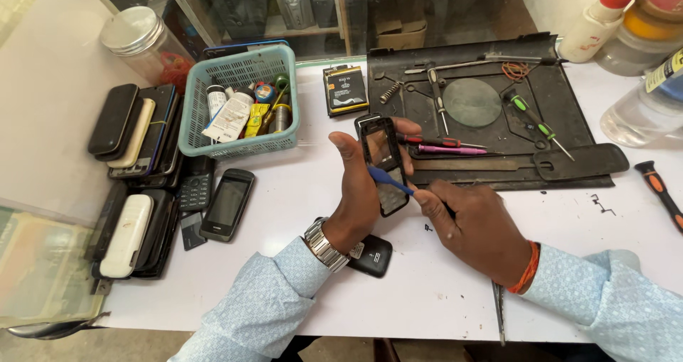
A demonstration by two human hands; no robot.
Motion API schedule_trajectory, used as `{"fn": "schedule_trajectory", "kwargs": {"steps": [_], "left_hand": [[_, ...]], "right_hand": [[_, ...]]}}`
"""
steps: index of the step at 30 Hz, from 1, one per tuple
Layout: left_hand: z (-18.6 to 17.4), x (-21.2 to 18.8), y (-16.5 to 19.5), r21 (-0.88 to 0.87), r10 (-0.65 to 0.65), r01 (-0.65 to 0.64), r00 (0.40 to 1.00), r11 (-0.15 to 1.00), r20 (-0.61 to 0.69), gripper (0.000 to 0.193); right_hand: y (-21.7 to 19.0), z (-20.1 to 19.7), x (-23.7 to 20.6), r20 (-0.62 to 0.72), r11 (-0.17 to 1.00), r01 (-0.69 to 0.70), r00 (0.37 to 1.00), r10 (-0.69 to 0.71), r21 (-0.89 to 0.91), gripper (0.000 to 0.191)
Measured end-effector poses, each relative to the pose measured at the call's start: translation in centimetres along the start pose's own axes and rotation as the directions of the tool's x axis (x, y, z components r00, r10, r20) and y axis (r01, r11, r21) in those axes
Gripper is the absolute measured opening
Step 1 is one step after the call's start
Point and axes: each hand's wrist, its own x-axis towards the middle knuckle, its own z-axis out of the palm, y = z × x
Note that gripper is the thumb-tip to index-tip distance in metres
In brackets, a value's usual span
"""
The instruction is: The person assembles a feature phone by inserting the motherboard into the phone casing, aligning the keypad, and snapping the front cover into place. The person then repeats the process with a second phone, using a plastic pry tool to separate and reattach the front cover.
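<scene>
While the left hand point(359, 191) grips a phone frame point(384, 164) upright above the white tabletop point(427, 291), the right hand point(478, 228) pinches a blue tool point(390, 180) whose tip touches the frame. Just behind lies a black mat point(569, 113) with screwdrivers point(445, 146); a basket point(238, 102) stands left.

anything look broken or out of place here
The phone in the left hand is a bare frame, opened up; the right hand pokes a blue tool into it. Its black back cover lies loose by the wrist.
</scene>
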Motion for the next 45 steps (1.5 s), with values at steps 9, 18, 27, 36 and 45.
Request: {"fn": "schedule_trajectory", "kwargs": {"steps": [9, 18, 27, 36, 45], "left_hand": [[-0.2, 0.5, -0.1, -0.241, 0.082, -0.097, 0.994, 0.966, -0.072, 0.067], [-2.2, 1.5, 0.8, -0.429, 0.08, -0.154, 0.979, 0.89, -0.186, 0.065], [-3.4, 1.9, 1.3, -0.46, 0.063, -0.15, 0.978, 0.875, -0.198, 0.065], [-3.8, 1.8, 1.3, -0.49, 0.06, -0.098, 0.994, 0.866, -0.093, 0.069], [-1.3, 0.8, 0.8, -0.472, -0.025, 0.021, 1.0, 0.881, -0.002, 0.076]], "right_hand": [[0.3, -0.5, 0.1, 0.074, 0.999, 0.009, 0.997, -0.005, -0.052, 0.031], [0.2, -0.2, 0.5, 0.098, 0.986, 0.058, 0.994, -0.042, -0.158, 0.033], [0.6, -1.0, 1.1, 0.008, 0.965, 0.09, 0.996, -0.09, -0.245, 0.031], [0.5, -0.7, 1.3, -0.086, 0.987, -0.007, 0.996, -0.007, -0.159, 0.028], [0.8, -0.1, 1.9, -0.141, 0.99, 0.015, 0.989, -0.035, -0.139, 0.036]]}}
